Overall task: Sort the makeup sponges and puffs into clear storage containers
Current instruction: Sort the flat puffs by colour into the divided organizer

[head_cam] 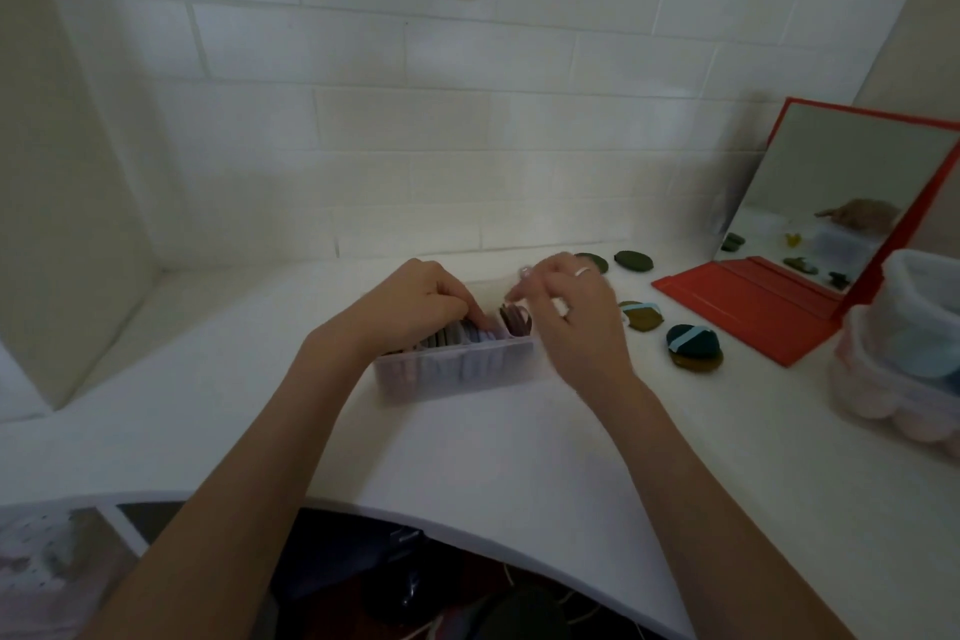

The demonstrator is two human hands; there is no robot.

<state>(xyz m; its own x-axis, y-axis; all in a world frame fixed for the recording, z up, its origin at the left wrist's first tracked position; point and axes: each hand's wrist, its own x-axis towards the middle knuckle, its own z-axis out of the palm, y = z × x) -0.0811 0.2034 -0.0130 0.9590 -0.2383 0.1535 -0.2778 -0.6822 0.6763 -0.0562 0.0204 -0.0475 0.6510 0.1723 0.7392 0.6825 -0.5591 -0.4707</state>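
Observation:
A clear storage container (457, 372) stands in the middle of the white counter, packed with upright puffs in purple, grey and brown. My left hand (415, 307) reaches into its left part, fingers curled down among the puffs. My right hand (571, 317) hovers over the right end, fingers bent; the blur hides whether it pinches a puff. Loose puffs lie to the right: two dark green ones (632, 260) near the wall, an olive one with a light strap (643, 316), and a dark teal one (693, 342) resting on a brown one.
A red-framed folding mirror (779, 312) stands open at the right. A fluffy pink and white basket (898, 369) sits at the right edge. A tiled wall closes the back, a side panel the left. The counter's curved front edge (467, 525) is near me.

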